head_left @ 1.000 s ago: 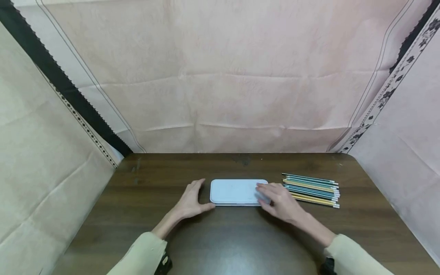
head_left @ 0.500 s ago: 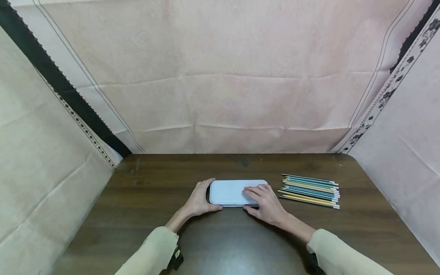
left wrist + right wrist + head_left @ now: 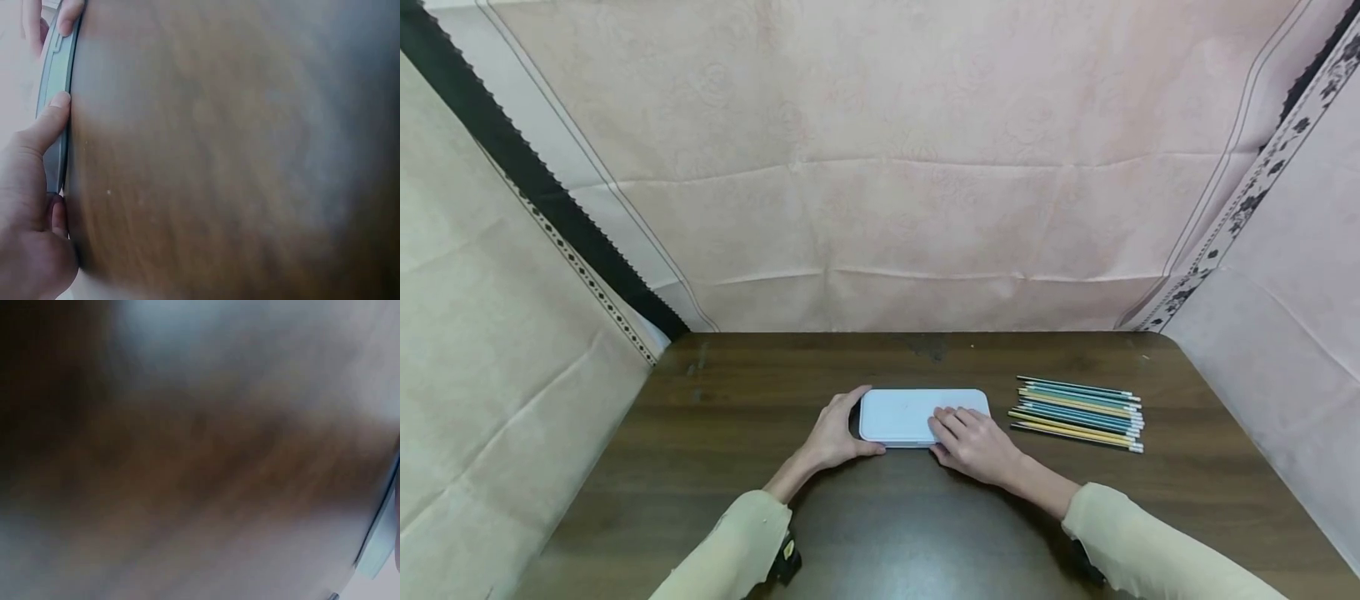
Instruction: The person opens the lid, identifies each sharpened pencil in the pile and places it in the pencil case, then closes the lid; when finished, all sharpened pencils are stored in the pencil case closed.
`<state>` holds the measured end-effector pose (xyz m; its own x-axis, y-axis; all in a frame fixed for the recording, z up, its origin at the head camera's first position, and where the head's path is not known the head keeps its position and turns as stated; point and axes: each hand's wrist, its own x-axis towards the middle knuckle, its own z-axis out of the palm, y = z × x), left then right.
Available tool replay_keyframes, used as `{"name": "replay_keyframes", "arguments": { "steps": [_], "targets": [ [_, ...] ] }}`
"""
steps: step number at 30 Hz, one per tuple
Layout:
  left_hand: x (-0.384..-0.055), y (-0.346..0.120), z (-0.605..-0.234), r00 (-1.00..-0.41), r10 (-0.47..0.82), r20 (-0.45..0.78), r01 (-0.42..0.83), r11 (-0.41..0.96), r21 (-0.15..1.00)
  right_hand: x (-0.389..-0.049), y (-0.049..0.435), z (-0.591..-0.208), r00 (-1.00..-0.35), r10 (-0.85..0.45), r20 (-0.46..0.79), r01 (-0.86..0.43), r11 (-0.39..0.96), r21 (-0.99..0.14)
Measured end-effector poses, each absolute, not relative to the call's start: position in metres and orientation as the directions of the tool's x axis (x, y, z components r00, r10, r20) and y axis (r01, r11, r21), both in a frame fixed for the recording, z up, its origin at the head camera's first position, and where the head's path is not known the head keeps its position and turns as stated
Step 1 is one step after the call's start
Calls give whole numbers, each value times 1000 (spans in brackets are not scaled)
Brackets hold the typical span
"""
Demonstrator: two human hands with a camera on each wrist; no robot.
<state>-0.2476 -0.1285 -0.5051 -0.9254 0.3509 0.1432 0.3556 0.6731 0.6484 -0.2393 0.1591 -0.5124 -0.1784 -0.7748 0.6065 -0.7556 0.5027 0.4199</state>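
Your left hand grips the left end of the pale, flat, rounded-rectangular case, lower centre of frame, apparently bracing it. Your right hand pinches its front edge, seemingly for purchase. Slim teal, yellow and black pencils lie aligned, right of centre.

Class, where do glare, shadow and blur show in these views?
Head: glare on the near tabletop, shadow beside the right forearm; left wrist: tabletop blurred, pale case clearer, upper left washed out; right wrist: mostly blurred, upper left dark.
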Motion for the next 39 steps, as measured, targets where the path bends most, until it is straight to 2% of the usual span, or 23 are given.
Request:
{"name": "replay_keyframes", "arguments": {
  "steps": [5,8,13,18,24,31,36,39],
  "targets": [
    [-249,-128,-504,-928,342,152,352,664,660,-243,160,-509,-100,-821,562,-709,456,538],
    [-250,-127,-504,-926,343,159,358,660,661,-244,162,-505,-81,-831,550,-694,443,568],
    [-250,-126,-504,-924,346,160,361,658,661,-244,165,-501,-96,-815,572,-743,441,503],
    [-248,-126,-505,-931,332,152,344,662,666,-242,171,-491,-180,-781,597,-826,450,339],
    [-248,-127,-505,-931,327,160,346,656,670,-241,188,-468,-258,-737,625,-863,466,194],
    [-248,-129,-505,-937,311,158,331,649,684,-249,208,-443,-389,-669,633,-864,503,1],
    [-247,-129,-505,-938,314,149,327,653,683,-263,212,-436,-475,-571,670,-848,501,-175],
    [-244,-130,-507,-938,315,147,326,650,686,-271,213,-434,-568,-490,661,-804,501,-319]
  ]
}}
